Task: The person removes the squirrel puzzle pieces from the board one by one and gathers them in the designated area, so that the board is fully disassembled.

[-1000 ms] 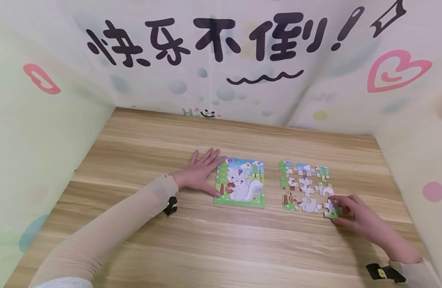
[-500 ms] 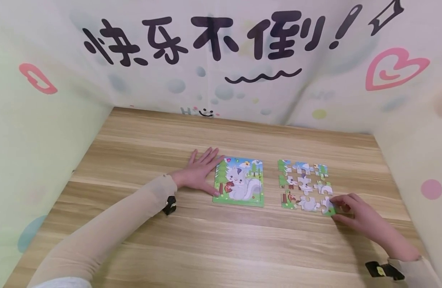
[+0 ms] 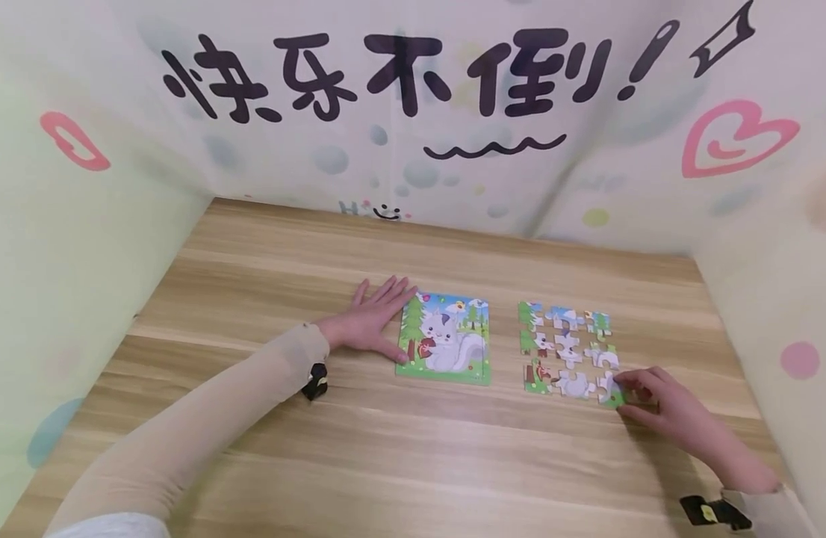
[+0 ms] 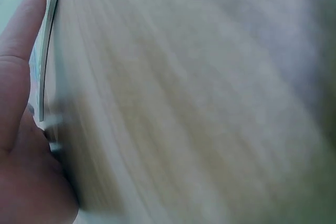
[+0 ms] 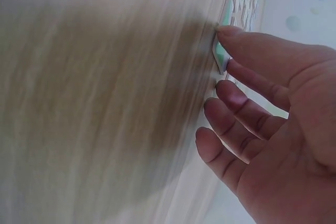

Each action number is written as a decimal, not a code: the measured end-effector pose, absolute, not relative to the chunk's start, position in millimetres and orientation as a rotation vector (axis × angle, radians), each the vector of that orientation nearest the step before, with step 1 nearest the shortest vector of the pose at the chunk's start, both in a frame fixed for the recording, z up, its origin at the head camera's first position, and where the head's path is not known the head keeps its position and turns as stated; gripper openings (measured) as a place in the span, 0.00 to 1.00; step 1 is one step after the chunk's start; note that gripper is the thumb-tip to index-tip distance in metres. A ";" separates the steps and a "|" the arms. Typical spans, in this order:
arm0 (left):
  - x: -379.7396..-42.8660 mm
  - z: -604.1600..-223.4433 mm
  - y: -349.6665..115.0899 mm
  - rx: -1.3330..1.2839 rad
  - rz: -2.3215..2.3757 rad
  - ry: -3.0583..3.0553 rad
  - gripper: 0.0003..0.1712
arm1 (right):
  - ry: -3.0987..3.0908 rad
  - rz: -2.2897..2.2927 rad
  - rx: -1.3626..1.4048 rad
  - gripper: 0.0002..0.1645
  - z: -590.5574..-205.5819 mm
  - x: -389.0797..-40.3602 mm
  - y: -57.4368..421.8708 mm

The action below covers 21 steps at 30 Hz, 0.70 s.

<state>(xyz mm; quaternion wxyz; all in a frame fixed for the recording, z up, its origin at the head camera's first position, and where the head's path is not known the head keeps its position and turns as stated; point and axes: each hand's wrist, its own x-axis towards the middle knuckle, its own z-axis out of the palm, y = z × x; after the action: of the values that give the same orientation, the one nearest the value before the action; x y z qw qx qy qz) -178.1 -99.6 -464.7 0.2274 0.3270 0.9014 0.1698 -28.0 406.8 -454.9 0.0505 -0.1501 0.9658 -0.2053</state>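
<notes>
My left hand (image 3: 367, 326) lies with straight, spread fingers along the left side of a square picture board (image 3: 449, 345) showing a grey squirrel; the thumb touches its lower left corner. At the right, my right hand (image 3: 675, 409) pinches a corner jigsaw piece (image 3: 612, 390) between thumb and forefinger, at the lower right of a laid-out group. The other jigsaw pieces (image 3: 569, 350) lie in rows with small gaps, bearing the same squirrel picture. Seen from the right wrist, the thumb (image 5: 273, 51) presses the piece's green edge while the other fingers curve loosely below.
The wood-grain table (image 3: 399, 448) carries the board and pieces side by side, with a strip of bare wood between them. A printed cloth backdrop (image 3: 386, 164) rises behind and along both sides. Each wrist wears a black strap (image 3: 714, 512).
The right hand has drawn the corner piece slightly left, against the neighbouring pieces. The left hand holds its place by the board. The head view has shifted a little.
</notes>
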 end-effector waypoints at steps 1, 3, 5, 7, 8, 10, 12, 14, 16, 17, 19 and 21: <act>-177.7 -464.6 -100.0 0.901 0.473 2.476 0.76 | 2.943 -0.631 -0.460 0.25 -455.9 -26.9 406.9; -176.6 -463.2 -100.6 0.903 0.497 2.475 0.76 | 2.954 -0.653 -0.477 0.25 -457.5 -25.7 406.8; -175.8 -461.7 -101.3 0.905 0.510 2.478 0.76 | 2.970 -0.665 -0.494 0.25 -458.5 -25.0 406.3; -175.5 -459.7 -101.9 0.910 0.510 2.483 0.75 | 2.977 -0.673 -0.502 0.25 -458.7 -25.4 406.2; -175.7 -459.2 -101.9 0.912 0.511 2.486 0.75 | 2.979 -0.673 -0.501 0.25 -458.5 -25.7 406.2; -176.1 -458.6 -101.6 0.919 0.508 2.482 0.75 | 2.986 -0.661 -0.499 0.26 -458.7 -25.5 406.5; -176.6 -458.6 -101.4 0.923 0.499 2.483 0.74 | 2.988 -0.666 -0.514 0.26 -459.2 -26.1 407.0; -177.4 -459.9 -101.2 0.918 0.485 2.483 0.74 | 2.982 -0.673 -0.524 0.26 -460.3 -27.1 407.4; -177.8 -461.2 -101.2 0.911 0.464 2.480 0.74 | 2.973 -0.679 -0.531 0.26 -461.5 -27.1 407.6; -177.8 -461.9 -101.3 0.910 0.462 2.478 0.74 | 2.967 -0.682 -0.533 0.26 -461.9 -27.0 407.8; -178.0 -463.8 -101.0 0.908 0.468 2.471 0.73 | 2.966 -0.681 -0.529 0.26 -462.8 -26.7 408.2; -177.6 -465.2 -100.9 0.907 0.485 2.466 0.72 | 2.974 -0.676 -0.528 0.26 -463.1 -25.8 408.5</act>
<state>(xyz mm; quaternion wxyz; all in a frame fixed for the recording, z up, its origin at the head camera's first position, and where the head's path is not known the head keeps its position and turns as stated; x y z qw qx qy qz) -177.6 -100.9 -465.2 0.2329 0.3302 0.8975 0.1766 -25.8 408.5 -463.1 0.0233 -0.1705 0.9606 -0.2185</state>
